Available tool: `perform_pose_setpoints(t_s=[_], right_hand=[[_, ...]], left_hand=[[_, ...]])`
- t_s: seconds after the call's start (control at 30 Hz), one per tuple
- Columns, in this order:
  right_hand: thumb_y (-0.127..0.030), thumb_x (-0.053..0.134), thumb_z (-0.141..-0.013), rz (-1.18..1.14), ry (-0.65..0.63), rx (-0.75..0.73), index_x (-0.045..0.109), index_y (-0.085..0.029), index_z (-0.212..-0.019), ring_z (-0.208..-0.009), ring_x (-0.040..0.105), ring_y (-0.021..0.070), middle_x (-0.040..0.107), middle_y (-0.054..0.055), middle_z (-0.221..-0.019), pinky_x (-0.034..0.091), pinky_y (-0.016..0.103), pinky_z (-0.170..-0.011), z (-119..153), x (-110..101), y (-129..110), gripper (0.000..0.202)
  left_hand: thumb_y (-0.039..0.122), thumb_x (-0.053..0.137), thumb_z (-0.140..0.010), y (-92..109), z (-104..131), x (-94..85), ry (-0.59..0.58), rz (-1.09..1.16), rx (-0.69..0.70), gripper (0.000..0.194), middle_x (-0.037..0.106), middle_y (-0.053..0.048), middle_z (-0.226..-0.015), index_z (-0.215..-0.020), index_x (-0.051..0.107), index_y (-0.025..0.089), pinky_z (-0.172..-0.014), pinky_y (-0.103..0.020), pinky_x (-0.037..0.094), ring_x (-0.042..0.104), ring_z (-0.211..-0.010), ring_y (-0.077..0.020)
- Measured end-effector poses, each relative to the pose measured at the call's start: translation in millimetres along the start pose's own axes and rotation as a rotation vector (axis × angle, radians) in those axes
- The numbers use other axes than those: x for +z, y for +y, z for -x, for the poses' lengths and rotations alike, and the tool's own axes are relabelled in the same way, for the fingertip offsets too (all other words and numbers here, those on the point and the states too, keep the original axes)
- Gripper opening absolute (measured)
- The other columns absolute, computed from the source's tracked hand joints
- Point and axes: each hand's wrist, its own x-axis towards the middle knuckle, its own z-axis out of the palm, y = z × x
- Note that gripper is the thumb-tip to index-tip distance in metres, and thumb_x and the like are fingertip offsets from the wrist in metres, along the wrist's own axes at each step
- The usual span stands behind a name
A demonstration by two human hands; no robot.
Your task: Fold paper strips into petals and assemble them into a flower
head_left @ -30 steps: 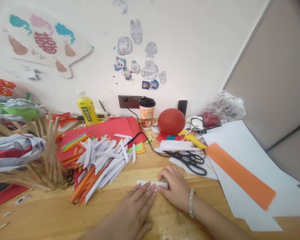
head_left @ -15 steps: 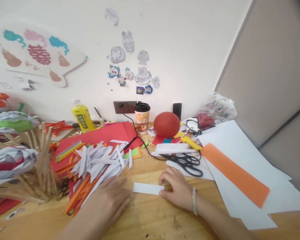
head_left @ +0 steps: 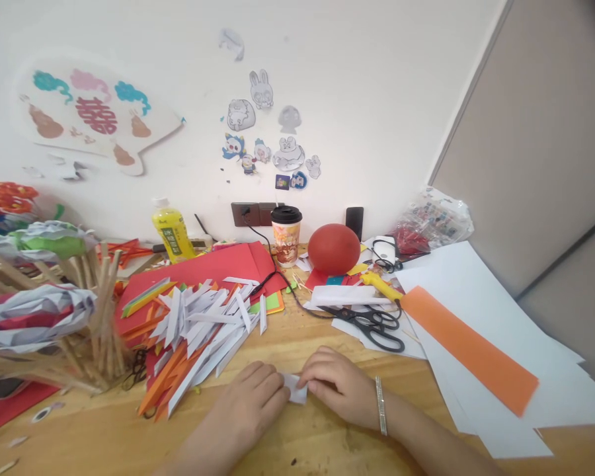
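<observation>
A small piece of white paper [head_left: 296, 389] lies on the wooden table between my two hands, and only its middle part shows. My left hand [head_left: 258, 396] rests over its left end with the fingers pressed together on it. From the right, my right hand [head_left: 334, 387], with a sparkling bracelet at the wrist, pinches the paper's right edge with curled fingers. Behind my hands are black scissors [head_left: 369, 324]. A pile of white folded strips [head_left: 203, 317] and orange strips [head_left: 171, 377] sits to the left.
A red balloon [head_left: 334, 248], lidded cup [head_left: 286, 241], yellow bottle [head_left: 172, 231] and yellow glue gun [head_left: 381, 285] stand or lie at the back. White sheets [head_left: 476, 297] and an orange strip [head_left: 471, 347] cover the right. Wooden sticks [head_left: 104, 317] stand left.
My left hand has moved right onto the white paper, which now shows much shorter between my hands. My right hand has shifted slightly left and down. The view has shifted a little.
</observation>
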Motion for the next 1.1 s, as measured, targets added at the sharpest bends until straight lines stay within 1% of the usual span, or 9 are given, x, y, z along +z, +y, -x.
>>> perform_pose_setpoints(t_s=[0.07, 0.2, 0.33, 0.4, 0.47, 0.57, 0.73, 0.93, 1.1], right_hand=[[-0.007, 0.04, -0.084, -0.009, -0.021, -0.058, 0.064, -0.021, -0.089, -0.08, 0.054, 0.0147, 0.065, 0.002, -0.082, 0.042, 0.028, -0.077, 0, -1, 0, 0.028], [-0.01, 0.046, -0.083, 0.05, -0.066, -0.146, 0.065, -0.021, -0.088, -0.077, 0.054, 0.0151, 0.066, 0.002, -0.082, 0.042, 0.028, -0.075, 0, 0, -1, 0.023], [-0.017, 0.055, -0.083, 0.107, -0.07, -0.165, 0.066, -0.021, -0.081, -0.076, 0.053, 0.015, 0.065, 0.002, -0.079, 0.042, 0.027, -0.072, -1, 0, 4, 0.012], [-0.02, 0.056, -0.084, 0.145, -0.076, -0.186, 0.067, -0.022, -0.078, -0.076, 0.053, 0.0148, 0.064, 0.002, -0.078, 0.041, 0.027, -0.071, 0, -1, 6, 0.013], [-0.024, 0.055, -0.084, 0.203, -0.088, -0.202, 0.068, -0.023, -0.075, -0.077, 0.052, 0.0153, 0.064, 0.002, -0.079, 0.04, 0.028, -0.071, 1, -3, 5, 0.015], [-0.027, 0.055, -0.085, 0.246, -0.118, -0.194, 0.068, -0.024, -0.075, -0.079, 0.051, 0.0159, 0.063, 0.002, -0.082, 0.04, 0.029, -0.072, 2, -5, 2, 0.017], [-0.027, 0.057, -0.084, 0.102, -0.103, -0.142, 0.067, -0.021, -0.073, -0.077, 0.052, 0.0149, 0.064, 0.002, -0.078, 0.042, 0.027, -0.073, 1, -7, 0, 0.015], [-0.032, 0.056, -0.084, -0.01, -0.083, -0.081, 0.066, -0.021, -0.073, -0.076, 0.055, 0.0146, 0.066, 0.002, -0.077, 0.042, 0.028, -0.075, 0, -5, 6, 0.019], [-0.025, 0.066, -0.077, -0.022, -0.089, -0.049, 0.065, -0.02, -0.07, -0.076, 0.056, 0.0141, 0.065, 0.0, -0.076, 0.041, 0.028, -0.075, -2, -3, 7, 0.008]], left_hand=[[0.018, 0.027, -0.096, 0, 1, -0.4, 0.002, 0.048, -0.008, 0.036, 0.06, -0.003, -0.075, -0.076, 0.056, 0.019, -0.071, -0.03, 0.047, 0.054, -0.073, -0.016], [0.016, 0.03, -0.094, -2, 6, -6.0, -0.042, 0.099, -0.01, 0.032, 0.065, -0.004, -0.094, -0.086, 0.06, 0.02, -0.09, -0.033, 0.045, 0.058, -0.096, -0.017], [0.015, 0.039, -0.092, -6, 9, -14.3, -0.167, 0.147, 0.057, 0.022, 0.06, -0.004, -0.119, -0.094, 0.06, 0.021, -0.103, -0.035, 0.037, 0.05, -0.117, -0.0176], [0.016, 0.044, -0.09, -8, 8, -15.5, -0.199, 0.181, 0.074, 0.018, 0.058, -0.004, -0.123, -0.093, 0.061, 0.021, -0.106, -0.035, 0.034, 0.047, -0.12, -0.0176], [0.016, 0.047, -0.089, -7, 6, -15.1, -0.182, 0.219, 0.056, 0.016, 0.058, -0.004, -0.123, -0.09, 0.062, 0.02, -0.106, -0.037, 0.033, 0.045, -0.122, -0.0186], [0.016, 0.047, -0.089, -4, 4, -14.9, -0.129, 0.26, 0.015, 0.018, 0.061, -0.005, -0.119, -0.086, 0.064, 0.02, -0.103, -0.036, 0.038, 0.047, -0.12, -0.0201], [0.027, 0.051, -0.087, -2, 3, -17.1, -0.16, 0.353, 0.006, 0.014, 0.064, -0.006, -0.107, -0.087, 0.063, 0.02, -0.097, -0.03, 0.044, 0.052, -0.113, -0.0195], [0.02, 0.04, -0.092, -6, 4, -15.1, -0.129, 0.336, -0.028, 0.021, 0.062, -0.003, -0.109, -0.09, 0.061, 0.022, -0.091, -0.028, 0.046, 0.054, -0.108, -0.0172], [0.014, 0.04, -0.091, -1, -2, -17.3, -0.111, 0.352, -0.041, 0.021, 0.062, -0.003, -0.1, -0.089, 0.06, 0.021, -0.087, -0.029, 0.044, 0.053, -0.1, -0.017]])
